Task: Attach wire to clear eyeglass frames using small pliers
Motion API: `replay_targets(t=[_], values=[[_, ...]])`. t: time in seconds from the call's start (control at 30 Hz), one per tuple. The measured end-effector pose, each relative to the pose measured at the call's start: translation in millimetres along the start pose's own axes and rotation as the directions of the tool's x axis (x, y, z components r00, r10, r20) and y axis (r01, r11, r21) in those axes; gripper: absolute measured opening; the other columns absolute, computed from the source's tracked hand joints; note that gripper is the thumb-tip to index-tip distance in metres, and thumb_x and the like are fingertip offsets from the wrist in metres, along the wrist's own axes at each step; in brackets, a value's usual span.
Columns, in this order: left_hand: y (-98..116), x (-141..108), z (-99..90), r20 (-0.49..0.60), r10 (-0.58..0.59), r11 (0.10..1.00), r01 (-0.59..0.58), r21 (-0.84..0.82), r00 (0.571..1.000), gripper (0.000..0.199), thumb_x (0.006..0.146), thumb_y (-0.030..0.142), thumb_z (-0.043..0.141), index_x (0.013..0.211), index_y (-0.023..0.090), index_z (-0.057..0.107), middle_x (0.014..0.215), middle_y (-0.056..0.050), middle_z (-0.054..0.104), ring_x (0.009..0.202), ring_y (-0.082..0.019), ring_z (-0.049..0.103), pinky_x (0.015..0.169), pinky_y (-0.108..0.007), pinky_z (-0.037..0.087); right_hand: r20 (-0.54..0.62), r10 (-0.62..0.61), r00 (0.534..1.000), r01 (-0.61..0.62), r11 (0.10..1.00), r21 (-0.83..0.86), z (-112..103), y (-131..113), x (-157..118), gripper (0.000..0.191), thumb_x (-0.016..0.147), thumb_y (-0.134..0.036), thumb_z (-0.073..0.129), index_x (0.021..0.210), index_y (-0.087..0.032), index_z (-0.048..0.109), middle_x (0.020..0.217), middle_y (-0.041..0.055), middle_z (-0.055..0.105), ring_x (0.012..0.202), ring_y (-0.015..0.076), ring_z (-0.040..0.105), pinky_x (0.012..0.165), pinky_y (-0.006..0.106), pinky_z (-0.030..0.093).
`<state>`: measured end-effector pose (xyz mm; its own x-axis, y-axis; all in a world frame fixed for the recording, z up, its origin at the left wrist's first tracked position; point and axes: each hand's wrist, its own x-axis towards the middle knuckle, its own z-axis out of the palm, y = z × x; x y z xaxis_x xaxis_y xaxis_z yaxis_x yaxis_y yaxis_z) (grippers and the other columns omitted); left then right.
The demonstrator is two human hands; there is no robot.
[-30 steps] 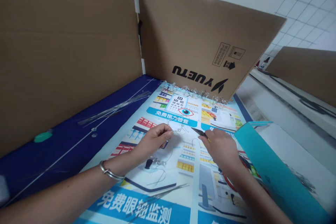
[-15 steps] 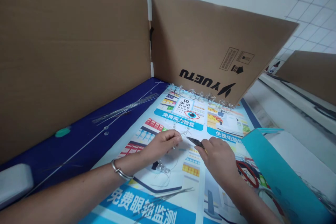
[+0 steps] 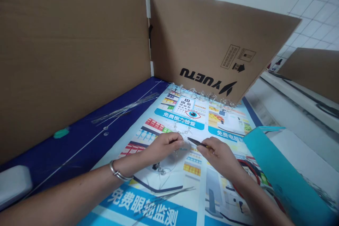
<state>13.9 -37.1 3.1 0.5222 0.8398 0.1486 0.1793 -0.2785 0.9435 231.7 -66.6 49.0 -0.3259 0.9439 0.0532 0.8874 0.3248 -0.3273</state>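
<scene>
My left hand, with a silver bangle on its wrist, pinches a thin beaded wire between thumb and fingers. Clear beads on that wire show just beyond the fingertips. More clear beads hang or lie below the hand, where the wire loops over the printed sheet. In my right hand is a pair of pointed pliers, dark at the jaws, aimed left toward the left fingertips. A small gap separates their tip from those fingers. Whether the jaws touch the wire is too fine to see.
Cardboard panels wall the left and back. Clear beaded pieces line the back panel's foot. Loose wires lie on the blue surface and near the front. A turquoise box stands right, and a white object sits left.
The right hand has turned slightly, and more of the pliers' length shows. The left hand keeps its pinch near the same spot. The whole view has shifted a little.
</scene>
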Motion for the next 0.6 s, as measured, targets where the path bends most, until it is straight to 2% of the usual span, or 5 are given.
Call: replay_targets(t=[0.23, 0.37, 0.47, 0.6], values=[[-2.7, 0.1, 0.5, -0.01, 0.014, 0.997, -0.013, 0.07, 1.0, 0.021, 0.083, 0.03, 0.044, 0.074, 0.015, 0.056, 0.066, 0.002, 0.049, 0.062, -0.009, 0.043, 0.057, -0.02, 0.032, 0.007, -0.033, 0.999, 0.033, 0.999, -0.027, 5.6, 1.9, -0.3, 0.032, 0.085, -0.047, 0.038, 0.072, -0.021, 0.052, 0.07, 0.0003, 0.054, 0.067, 0.0133, 0.048, 0.058, 0.023, 0.03], [0.0, -0.1, 0.0, -0.014, -0.002, 1.0, 0.002, 0.009, 1.0, 0.019, 0.082, 0.029, 0.046, 0.075, 0.014, 0.056, 0.067, 0.002, 0.049, 0.063, -0.009, 0.044, 0.058, -0.02, 0.033, -0.009, -0.026, 1.0, 0.026, 0.999, -0.029, 9.7, 2.6, -0.1, 0.032, 0.085, -0.046, 0.039, 0.07, -0.021, 0.052, 0.07, -0.0001, 0.055, 0.065, 0.013, 0.048, 0.056, 0.022, 0.03], [2.1, -0.4, -1.9, -0.009, -0.047, 0.993, 0.045, -0.113, 0.999, 0.018, 0.082, 0.03, 0.046, 0.08, 0.014, 0.056, 0.068, 0.002, 0.048, 0.061, -0.008, 0.043, 0.056, -0.019, 0.033, -0.083, -0.001, 0.997, 0.002, 1.0, 0.009, 17.2, 5.5, 0.4, 0.03, 0.085, -0.046, 0.04, 0.073, -0.022, 0.053, 0.073, 0.0, 0.056, 0.068, 0.0137, 0.049, 0.058, 0.023, 0.031], [-0.2, 1.0, -2.1, 0.007, -0.155, 0.952, 0.152, -0.265, 0.988, 0.018, 0.079, 0.031, 0.05, 0.088, 0.015, 0.053, 0.064, 0.004, 0.043, 0.052, -0.006, 0.036, 0.047, -0.017, 0.027, -0.244, 0.056, 0.968, -0.028, 0.993, 0.115, 33.6, 11.4, 1.0, 0.027, 0.086, -0.043, 0.04, 0.076, -0.021, 0.052, 0.073, 0.0003, 0.055, 0.069, 0.0139, 0.049, 0.06, 0.024, 0.033]])
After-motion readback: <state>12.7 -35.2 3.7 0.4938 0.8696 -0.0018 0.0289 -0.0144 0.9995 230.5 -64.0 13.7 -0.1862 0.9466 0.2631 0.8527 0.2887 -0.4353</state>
